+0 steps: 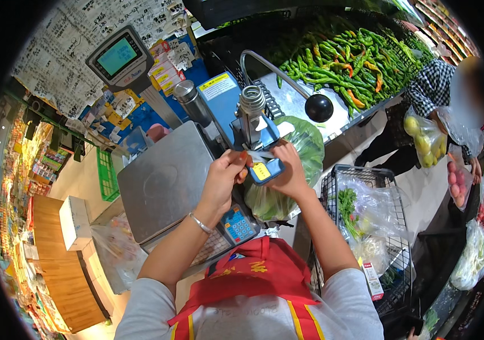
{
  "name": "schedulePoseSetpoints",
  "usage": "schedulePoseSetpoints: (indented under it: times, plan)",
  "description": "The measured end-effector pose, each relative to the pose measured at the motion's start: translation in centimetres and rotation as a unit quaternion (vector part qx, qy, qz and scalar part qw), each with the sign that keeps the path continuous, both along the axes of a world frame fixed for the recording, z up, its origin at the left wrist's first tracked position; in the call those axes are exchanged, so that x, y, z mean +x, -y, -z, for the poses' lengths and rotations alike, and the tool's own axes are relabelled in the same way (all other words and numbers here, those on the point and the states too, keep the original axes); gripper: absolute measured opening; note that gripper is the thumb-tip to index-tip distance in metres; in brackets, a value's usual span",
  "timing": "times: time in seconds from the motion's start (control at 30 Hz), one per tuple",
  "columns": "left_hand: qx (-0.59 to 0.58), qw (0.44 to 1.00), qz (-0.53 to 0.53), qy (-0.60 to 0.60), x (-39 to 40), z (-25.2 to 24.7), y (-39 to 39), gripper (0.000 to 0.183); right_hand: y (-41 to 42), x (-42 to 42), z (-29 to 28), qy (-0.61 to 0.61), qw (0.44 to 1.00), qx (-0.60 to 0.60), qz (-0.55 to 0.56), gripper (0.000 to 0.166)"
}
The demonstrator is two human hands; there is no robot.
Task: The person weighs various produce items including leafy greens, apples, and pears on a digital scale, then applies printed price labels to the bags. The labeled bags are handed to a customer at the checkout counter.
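Note:
A blue bag-neck sealer (220, 100) stands before me, with a coiled spring (252, 97) and a curved metal lever ending in a black ball knob (318, 108). A clear plastic bag of leafy green vegetables (310, 138) hangs at its right side. My left hand (223, 178), with a silver bangle at the wrist, pinches the gathered bag neck (259, 157) at the sealer's front. On the other side of the blue front plate (267, 172), my right hand (286, 168) grips the bag near its neck; its fingertips are partly hidden.
To the left is a weighing scale's steel platform (167, 182), with a display (118, 59) and keypad (238, 223). Green peppers (344, 63) fill the display beyond. A loaded shopping cart (365, 170) stands at right; near it a person in a checked shirt (428, 87) holds bagged produce (426, 142).

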State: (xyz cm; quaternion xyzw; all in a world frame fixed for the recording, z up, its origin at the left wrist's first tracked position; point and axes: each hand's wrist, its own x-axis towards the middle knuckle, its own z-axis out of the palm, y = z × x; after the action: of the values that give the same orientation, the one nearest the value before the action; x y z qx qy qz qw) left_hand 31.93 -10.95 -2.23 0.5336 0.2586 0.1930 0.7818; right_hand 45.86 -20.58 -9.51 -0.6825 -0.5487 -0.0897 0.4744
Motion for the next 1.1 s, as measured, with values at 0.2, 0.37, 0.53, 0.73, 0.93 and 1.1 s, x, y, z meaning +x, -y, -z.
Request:
schedulePoseSetpoints:
  times: [0.2,0.37,0.53,0.73,0.93,1.1]
  plan:
    - [0.395,0.919,0.0,0.006,-2.5,2.7,2.3,0.014,-0.3,-1.7,2.6,-0.05,0.994,0.071,0.072,0.051]
    - [0.435,0.898,0.015,0.055,-3.3,4.4,1.7,0.016,4.4,-0.3,-2.6,-0.114,0.982,-0.119,-0.092,0.072]
    - [0.351,0.935,0.017,0.056,-3.1,5.3,2.0,0.018,4.7,7.0,-13.0,-0.339,0.909,0.24,-0.03,0.035]
    - [0.231,0.967,0.046,0.097,-2.4,5.4,1.7,0.021,1.2,3.9,-15.8,-0.124,0.979,-0.112,0.118,0.029]
    - [-0.016,0.996,0.031,0.087,-2.1,4.1,0.1,0.018,10.4,-0.9,0.8,-0.232,0.955,-0.018,0.183,0.014]
    - [-0.006,0.997,0.038,0.073,-1.7,3.8,-0.7,0.019,11.8,-2.3,10.1,-0.18,0.957,-0.036,0.223,0.013]
